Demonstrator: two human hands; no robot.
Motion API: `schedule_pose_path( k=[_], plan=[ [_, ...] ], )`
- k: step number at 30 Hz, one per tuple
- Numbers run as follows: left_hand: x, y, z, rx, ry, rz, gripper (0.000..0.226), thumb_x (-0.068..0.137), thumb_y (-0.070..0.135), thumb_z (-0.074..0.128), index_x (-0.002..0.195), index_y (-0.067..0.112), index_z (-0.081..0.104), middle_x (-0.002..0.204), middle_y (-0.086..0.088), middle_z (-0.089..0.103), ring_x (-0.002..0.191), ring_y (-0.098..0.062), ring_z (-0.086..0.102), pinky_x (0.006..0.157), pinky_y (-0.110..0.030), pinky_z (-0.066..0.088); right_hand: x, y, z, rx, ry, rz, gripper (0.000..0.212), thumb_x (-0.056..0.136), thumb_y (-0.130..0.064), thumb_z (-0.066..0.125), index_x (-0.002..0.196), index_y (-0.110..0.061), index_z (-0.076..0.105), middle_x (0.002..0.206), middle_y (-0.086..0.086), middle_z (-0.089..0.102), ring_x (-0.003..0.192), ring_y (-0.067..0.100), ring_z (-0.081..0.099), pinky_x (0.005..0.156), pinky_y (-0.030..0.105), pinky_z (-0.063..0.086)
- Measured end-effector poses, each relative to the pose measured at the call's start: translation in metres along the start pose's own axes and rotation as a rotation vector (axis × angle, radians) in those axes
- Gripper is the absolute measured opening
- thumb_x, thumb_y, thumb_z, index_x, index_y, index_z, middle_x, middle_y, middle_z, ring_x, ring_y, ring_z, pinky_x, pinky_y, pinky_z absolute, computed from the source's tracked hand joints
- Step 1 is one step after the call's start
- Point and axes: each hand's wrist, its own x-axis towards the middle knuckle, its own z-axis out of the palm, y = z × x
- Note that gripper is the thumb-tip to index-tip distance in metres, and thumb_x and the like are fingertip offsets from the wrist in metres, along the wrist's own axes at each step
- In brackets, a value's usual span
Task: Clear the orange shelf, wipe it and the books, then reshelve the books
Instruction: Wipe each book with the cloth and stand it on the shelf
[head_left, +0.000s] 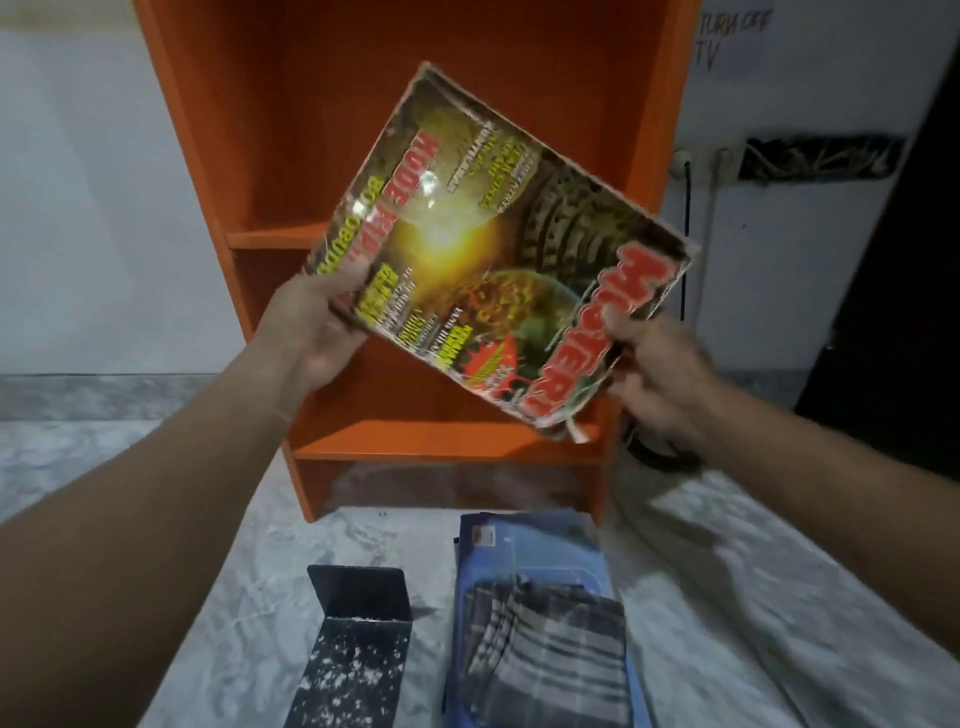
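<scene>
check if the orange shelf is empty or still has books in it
Empty: the orange shelf shows only bare boards; its top is out of view.

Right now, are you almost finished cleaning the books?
About halfway. The orange wooden shelf is emptied. Both hands, left hand and right hand, hold a worn glossy magazine. The blue book under the striped grey cloth and the black metal bookend wait on the floor, unshelved.

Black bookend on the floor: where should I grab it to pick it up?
Grab the bookend by its upright plate, pinching the top edge from above. That plate stands up off the floor, so fingers fit on both faces, while the flat base lies flush with nothing to get under. It looks dusty, so hold firmly.
</scene>
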Motion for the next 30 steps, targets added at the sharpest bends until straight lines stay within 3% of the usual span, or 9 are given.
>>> schedule_pose_path(
  k=[5, 9, 13, 17, 18, 20, 23, 26, 30],
  plan=[
    [-0.009, 0.000, -0.014, 0.408, 0.112, -0.070, 0.053, 0.079, 0.007, 0.075, 0.128, 0.014, 0.056, 0.112, -0.007, 0.073, 0.100, -0.024, 0.071, 0.073, -0.038, 0.057, -0.001, -0.049, 0.006, -0.293, 0.048, -0.232, 0.014, 0.096, -0.020, 0.059, 0.108, -0.025, 0.064, 0.099, -0.001, 0.073, 0.087, 0.019, 0.071, 0.070, 0.039, 0.057],
    [-0.011, 0.000, -0.005, 0.611, 0.187, -0.020, 0.075, 0.068, 0.008, 0.086, 0.131, 0.023, 0.048, 0.112, -0.001, 0.067, 0.097, -0.018, 0.066, 0.079, -0.037, 0.053, -0.011, -0.058, 0.024, -0.663, -0.006, -0.416, 0.016, 0.098, -0.020, 0.055, 0.112, -0.022, 0.062, 0.095, -0.006, 0.066, 0.082, 0.010, 0.063, 0.064, 0.025, 0.051],
    [-0.022, -0.017, 0.011, 1.146, -0.121, -0.089, 0.039, 0.070, 0.010, 0.086, 0.105, 0.014, 0.070, 0.101, -0.004, 0.073, 0.088, -0.016, 0.069, 0.067, -0.021, 0.054, -0.019, -0.048, 0.046, -0.999, -0.144, -0.508, 0.011, 0.096, -0.018, 0.057, 0.099, -0.027, 0.062, 0.086, -0.011, 0.058, 0.079, 0.009, 0.057, 0.066, 0.024, 0.047],
    [-0.032, -0.035, 0.012, 0.989, -0.238, -0.215, 0.018, 0.081, 0.016, 0.077, 0.098, 0.008, 0.073, 0.097, -0.007, 0.076, 0.094, -0.023, 0.071, 0.081, -0.032, 0.055, -0.018, -0.048, 0.059, -1.165, -0.103, -0.619, 0.009, 0.093, -0.027, 0.063, 0.085, -0.033, 0.063, 0.080, -0.014, 0.062, 0.077, 0.010, 0.059, 0.074, 0.036, 0.050],
    [-0.031, -0.035, 0.011, 0.961, -0.227, -0.199, 0.014, 0.084, 0.016, 0.075, 0.096, 0.009, 0.073, 0.096, -0.007, 0.076, 0.095, -0.024, 0.071, 0.086, -0.036, 0.055, -0.017, -0.048, 0.061, -1.142, -0.084, -0.658, 0.003, 0.092, -0.029, 0.064, 0.094, -0.030, 0.067, 0.085, -0.012, 0.065, 0.081, 0.010, 0.060, 0.076, 0.036, 0.052],
    [-0.029, -0.031, 0.011, 0.894, -0.157, -0.153, 0.005, 0.086, 0.013, 0.072, 0.090, 0.010, 0.073, 0.094, -0.007, 0.076, 0.093, -0.025, 0.071, 0.087, -0.040, 0.054, -0.013, -0.047, 0.063, -1.159, 0.014, -0.810, 0.027, 0.089, -0.034, 0.066, 0.114, -0.024, 0.066, 0.104, -0.006, 0.068, 0.096, 0.014, 0.061, 0.087, 0.039, 0.052],
    [-0.029, -0.022, 0.013, 0.758, -0.078, -0.091, 0.005, 0.089, 0.008, 0.068, 0.088, 0.008, 0.072, 0.093, -0.010, 0.075, 0.089, -0.028, 0.071, 0.087, -0.044, 0.055, -0.013, -0.044, 0.061, -1.238, 0.256, -1.014, 0.055, 0.085, -0.035, 0.071, 0.135, -0.028, 0.050, 0.141, 0.007, 0.045, 0.130, 0.026, 0.040, 0.110, 0.050, 0.035],
    [-0.030, -0.007, 0.006, 0.649, -0.002, -0.078, 0.007, 0.090, 0.011, 0.068, 0.095, 0.007, 0.071, 0.100, -0.011, 0.074, 0.101, -0.032, 0.068, 0.095, -0.051, 0.051, -0.015, -0.035, 0.050, -1.049, 0.331, -0.919, 0.079, 0.079, -0.037, 0.077, 0.144, -0.027, 0.033, 0.148, 0.011, 0.030, 0.134, 0.026, 0.034, 0.111, 0.044, 0.034],
    [-0.033, 0.015, 0.003, 0.546, 0.053, -0.085, 0.010, 0.090, 0.017, 0.068, 0.099, 0.013, 0.070, 0.105, -0.006, 0.073, 0.108, -0.028, 0.064, 0.101, -0.055, 0.045, -0.015, -0.012, 0.041, -0.664, -0.005, -0.295, 0.093, 0.077, -0.039, 0.079, 0.149, -0.018, 0.024, 0.149, 0.005, 0.040, 0.136, 0.025, 0.040, 0.107, 0.043, 0.039]
  ],
)
